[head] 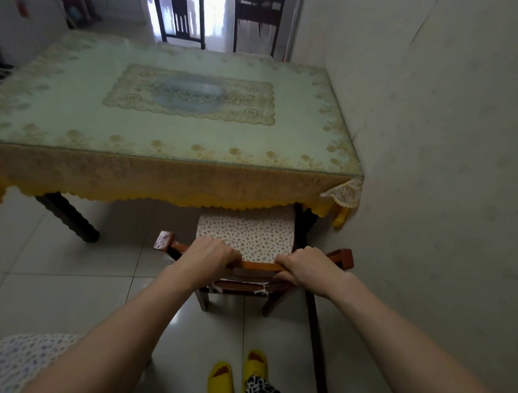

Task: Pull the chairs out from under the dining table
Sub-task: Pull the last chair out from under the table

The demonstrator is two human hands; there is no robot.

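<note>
Yellow lace-patterned tablecloth (168, 182), speckled cream chair cushion (247, 232), reddish-brown chair (340, 256), yellow slippers (220, 382).

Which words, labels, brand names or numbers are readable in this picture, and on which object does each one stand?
None: no readable text shows in this view.
The tablecloth on the dining table carries only flower patterns, no letters.
The chair held by the left hand and the right hand, its spotted cushion and the yellow slippers show no label or brand.
</note>
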